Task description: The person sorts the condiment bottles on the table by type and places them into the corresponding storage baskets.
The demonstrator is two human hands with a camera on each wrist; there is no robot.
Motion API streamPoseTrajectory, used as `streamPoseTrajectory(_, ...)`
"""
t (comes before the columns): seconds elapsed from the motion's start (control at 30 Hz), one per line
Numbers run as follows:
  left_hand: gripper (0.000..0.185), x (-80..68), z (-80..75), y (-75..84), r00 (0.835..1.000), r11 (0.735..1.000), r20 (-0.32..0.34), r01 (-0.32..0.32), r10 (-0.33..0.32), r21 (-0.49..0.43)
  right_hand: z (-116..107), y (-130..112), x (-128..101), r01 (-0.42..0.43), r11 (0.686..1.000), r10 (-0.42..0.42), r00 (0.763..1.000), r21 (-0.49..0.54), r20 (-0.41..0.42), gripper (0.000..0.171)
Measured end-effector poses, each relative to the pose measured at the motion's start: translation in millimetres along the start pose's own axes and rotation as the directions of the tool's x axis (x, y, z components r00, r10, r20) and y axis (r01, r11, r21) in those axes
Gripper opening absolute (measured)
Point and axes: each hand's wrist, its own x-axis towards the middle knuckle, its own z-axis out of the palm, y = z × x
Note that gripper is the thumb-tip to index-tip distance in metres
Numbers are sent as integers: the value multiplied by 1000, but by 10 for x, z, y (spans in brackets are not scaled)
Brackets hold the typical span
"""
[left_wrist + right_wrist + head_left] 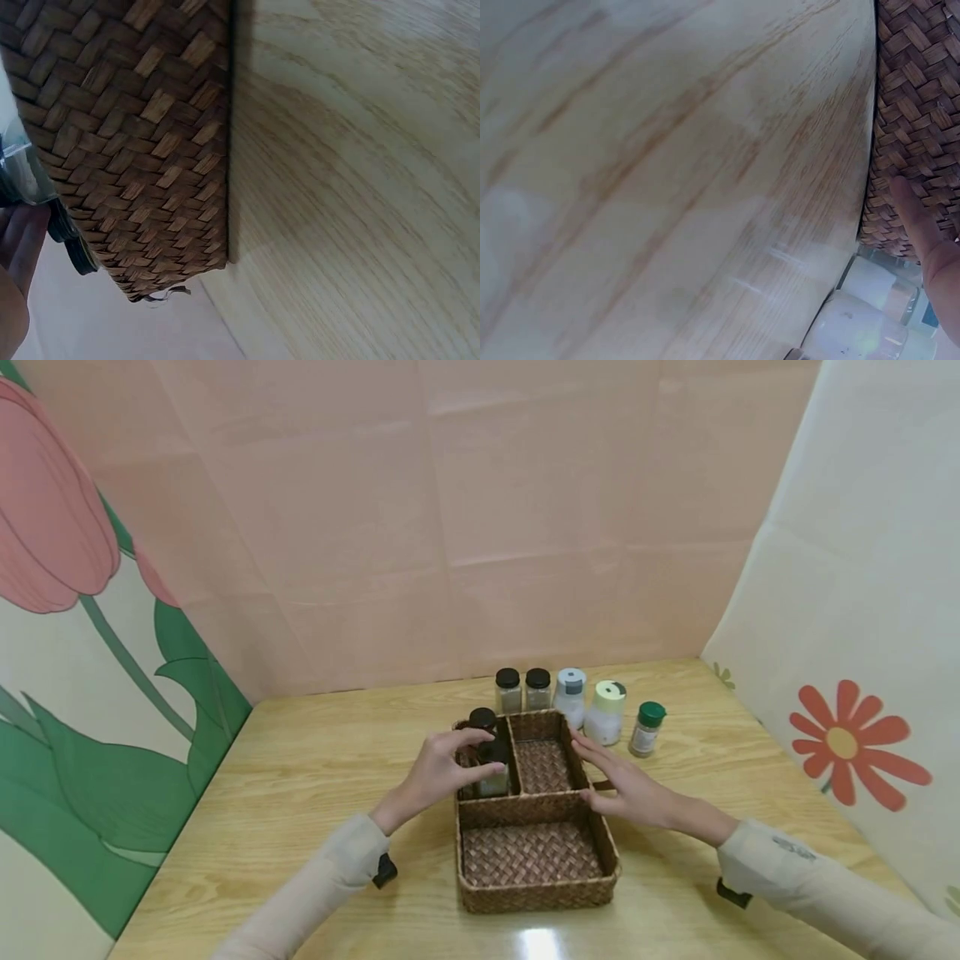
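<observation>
Left hand (438, 772) fingers are curled round a black-capped jar (493, 768), pinching it near the cap, inside the back-left compartment of the woven basket (534, 897). A second black-capped jar (483, 720) stands just behind it at 12 o'clock, same compartment. Right hand (626, 781) fingers are straight and loose, laid flat along the basket's right wall at 3 o'clock, holding nothing.

To do this well, I judge: keep the jar upright, lower it straight so it doesn't knock the jar behind, and keep the right palm bracing the wall so the basket doesn't slide on the table (315, 777).

Outward, at 12 to 1 o'clock behind the basket: two more dark-capped jars (522, 689), a grey-lidded white bottle (571, 695), a pale-yellow-lidded bottle (606, 712), a green-capped jar (647, 727).

Hard to see: whether the held jar's base touches the basket floor, hidden by the divider. Left wrist view shows only basket weave, a sliver of jar and fingertips. Right wrist view shows one finger (915, 217) on the weave and blurred bottles. Labels unreadable.
</observation>
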Motion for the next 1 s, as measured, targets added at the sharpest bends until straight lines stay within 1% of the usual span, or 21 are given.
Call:
streamPoseTrajectory(0.07, 41, -5, 13, -6, 999, 999, -4, -39, 39, 29, -4, -5, 2, -1, 1000, 1, 1000, 0, 0, 74)
streamPoseTrajectory(0.17, 39, -16, 31, -3, 995, 992, -29, -93, 95, 83, -10, -10, 5, -2, 1000, 2, 1000, 1, -3, 73)
streamPoseTrajectory(0.23, 38, -26, 43, -1, 992, 986, -45, -116, 122, 117, -12, -16, 8, -3, 1000, 3, 1000, 3, -3, 73)
streamPoseTrajectory(0.37, 37, -53, 63, -2, 987, 977, -65, -134, 146, 163, -10, -21, 9, -4, 1000, 4, 1000, 9, -2, 74)
streamPoseTrajectory(0.5, 38, -78, 78, -9, 985, 972, -61, -151, 164, 182, -6, -18, 3, -2, 1000, 2, 1000, 3, -2, 73)
streamPoseTrajectory(0.63, 40, -105, 83, -24, 981, 966, -45, -180, 191, 184, -4, -18, 6, 0, 1000, 0, 1000, 5, -1, 73)
streamPoseTrajectory(0.8, 42, -126, 92, -46, 979, 965, -40, -188, 199, 180, -6, -26, 7, 3, 1000, -3, 1000, 14, -5, 73)
streamPoseTrajectory(1.0, 40, -162, 95, -68, 977, 963, -14, -209, 214, 169, -4, -21, 8, 1, 1000, -1, 1000, -1, -6, 73)
